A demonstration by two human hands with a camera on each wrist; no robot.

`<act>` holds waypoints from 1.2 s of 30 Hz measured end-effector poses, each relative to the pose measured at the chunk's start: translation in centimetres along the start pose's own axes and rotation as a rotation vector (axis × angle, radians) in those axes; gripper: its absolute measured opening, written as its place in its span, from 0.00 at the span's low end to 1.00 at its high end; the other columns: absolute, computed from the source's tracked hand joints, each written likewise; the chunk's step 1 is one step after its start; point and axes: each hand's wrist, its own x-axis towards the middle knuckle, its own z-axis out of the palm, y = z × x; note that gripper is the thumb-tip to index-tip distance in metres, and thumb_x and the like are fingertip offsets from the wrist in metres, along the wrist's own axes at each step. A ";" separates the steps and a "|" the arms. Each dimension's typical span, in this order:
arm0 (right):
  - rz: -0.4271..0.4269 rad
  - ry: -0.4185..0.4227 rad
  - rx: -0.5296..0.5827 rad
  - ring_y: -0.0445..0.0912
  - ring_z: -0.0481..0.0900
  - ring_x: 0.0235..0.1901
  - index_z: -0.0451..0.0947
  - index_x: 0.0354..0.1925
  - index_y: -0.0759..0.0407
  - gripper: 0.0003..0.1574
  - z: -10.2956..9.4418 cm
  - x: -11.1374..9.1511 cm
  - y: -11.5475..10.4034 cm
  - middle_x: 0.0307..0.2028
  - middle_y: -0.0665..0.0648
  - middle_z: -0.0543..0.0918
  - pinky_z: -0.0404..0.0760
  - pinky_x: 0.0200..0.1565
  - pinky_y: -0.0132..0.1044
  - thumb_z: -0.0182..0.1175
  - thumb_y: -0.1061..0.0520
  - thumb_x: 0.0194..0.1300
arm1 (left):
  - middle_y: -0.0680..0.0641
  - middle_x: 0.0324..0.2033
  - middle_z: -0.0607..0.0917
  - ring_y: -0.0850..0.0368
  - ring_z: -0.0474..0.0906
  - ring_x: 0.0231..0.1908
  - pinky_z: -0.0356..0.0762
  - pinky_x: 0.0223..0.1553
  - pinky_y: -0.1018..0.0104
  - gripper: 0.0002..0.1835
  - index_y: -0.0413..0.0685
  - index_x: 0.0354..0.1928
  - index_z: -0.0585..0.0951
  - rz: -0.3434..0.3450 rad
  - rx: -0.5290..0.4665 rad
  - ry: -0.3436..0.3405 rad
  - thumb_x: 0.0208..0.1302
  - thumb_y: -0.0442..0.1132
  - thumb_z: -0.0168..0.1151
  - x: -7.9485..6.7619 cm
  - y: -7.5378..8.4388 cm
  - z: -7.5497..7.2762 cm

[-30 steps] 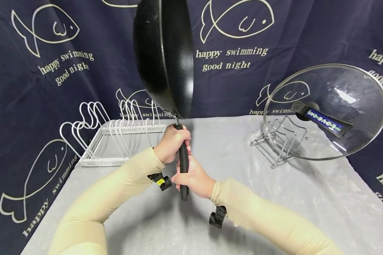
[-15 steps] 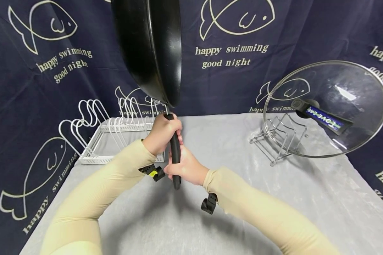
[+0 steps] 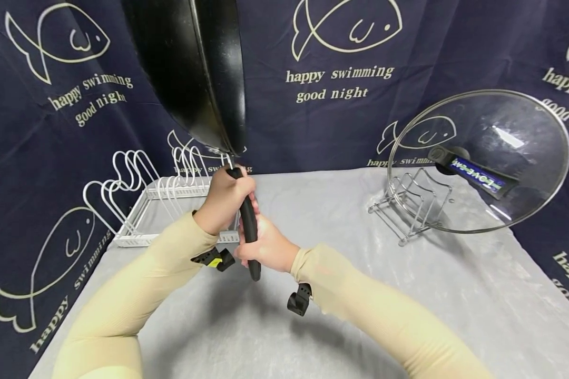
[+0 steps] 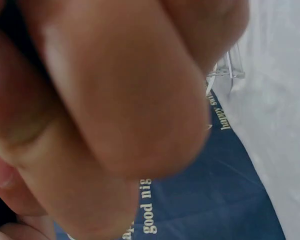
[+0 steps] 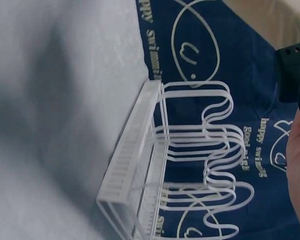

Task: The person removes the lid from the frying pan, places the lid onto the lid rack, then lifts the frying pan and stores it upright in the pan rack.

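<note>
A large black wok (image 3: 194, 73) is held up on its edge by both hands, its bowl above them and its top cut off by the head view. My left hand (image 3: 225, 197) grips the upper part of the black handle (image 3: 249, 223), close under the metal neck. Lower down, my right hand (image 3: 267, 245) grips the same handle near its end. In the left wrist view, curled fingers (image 4: 125, 90) fill most of the picture. Behind the left hand stands a white wire rack (image 3: 137, 239) with upright loops, partly hidden by the arm and wok.
On the right, a small chrome rack (image 3: 410, 210) holds a large glass lid (image 3: 483, 121) upright, its black knob bearing a blue label. A grey cloth (image 3: 322, 210) covers the table. A dark blue curtain (image 3: 341, 131) with fish prints hangs behind.
Both hands have carried the wok leftward, toward the white rack. It leans further left than before, and both grips stay on the handle.
</note>
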 end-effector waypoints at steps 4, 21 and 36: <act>0.015 -0.041 0.118 0.41 0.74 0.14 0.60 0.29 0.63 0.12 0.9 0.1 -0.1 0.14 0.49 0.72 0.76 0.23 0.35 0.53 0.72 0.48 | 0.48 0.10 0.71 0.58 0.72 0.09 0.77 0.17 0.66 0.04 0.38 0.23 0.64 -0.044 0.046 -0.007 0.51 0.26 0.45 -0.6 0.4 -0.7; 0.179 -0.132 0.420 0.41 0.72 0.16 0.55 0.31 0.57 0.19 3.0 0.1 0.0 0.22 0.50 0.66 0.75 0.23 0.34 0.50 0.75 0.48 | 0.49 0.09 0.72 0.60 0.72 0.09 0.77 0.17 0.67 0.06 0.39 0.25 0.62 -0.130 0.051 0.002 0.51 0.25 0.48 -2.8 1.0 -2.4; 0.234 -0.137 0.501 0.40 0.71 0.15 0.54 0.30 0.55 0.19 4.8 1.1 -0.2 0.22 0.50 0.65 0.74 0.22 0.33 0.48 0.75 0.48 | 0.49 0.09 0.73 0.58 0.74 0.11 0.78 0.19 0.67 0.07 0.36 0.19 0.67 -0.193 0.124 0.010 0.52 0.27 0.50 -3.0 1.6 -4.2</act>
